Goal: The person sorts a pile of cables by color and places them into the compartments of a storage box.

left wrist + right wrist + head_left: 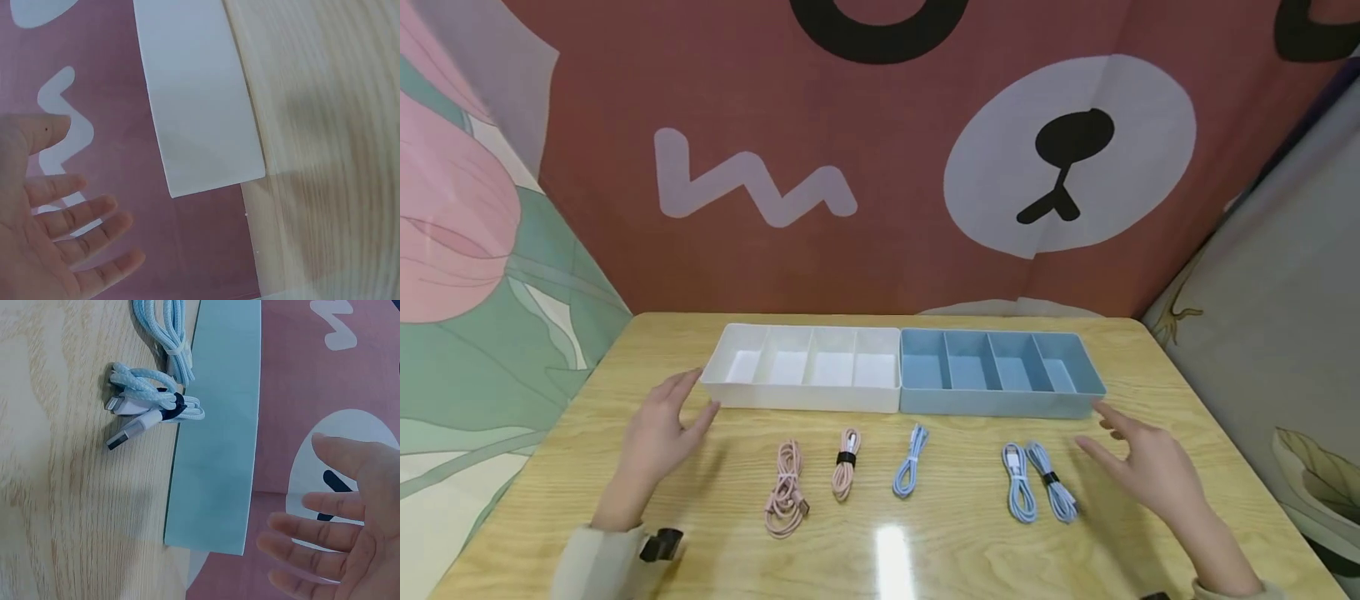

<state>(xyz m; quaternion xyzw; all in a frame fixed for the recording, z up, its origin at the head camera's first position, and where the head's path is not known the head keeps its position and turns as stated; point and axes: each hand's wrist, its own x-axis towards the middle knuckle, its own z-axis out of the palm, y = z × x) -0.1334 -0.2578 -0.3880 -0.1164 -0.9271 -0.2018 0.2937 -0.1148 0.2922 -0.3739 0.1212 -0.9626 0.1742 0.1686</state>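
Note:
My left hand (662, 429), fingers spread, hovers by the left end of a white divided tray (820, 398). At the far end of a blue divided tray (1000, 403) my right hand (1153, 467) reaches in with its fingers apart and nothing held. Both trays stand end to end, their compartments bare. Before the white one lie two bundled pink cables (786, 492), the shorter pink cable (844, 475) wrapped with a black strap. Three bundled blue cables lie in front of the blue tray: one blue cable (910, 467) near the middle, a white-tied cable (1018, 483) and a black-strapped cable (156, 403) nearer my right hand.
The light wooden table (722, 558) ends at the back against a reddish-brown cloth (895, 267) with a bear print. Patterned cloth (467, 400) hangs at the left, and a grey cloth (1262, 333) at the right.

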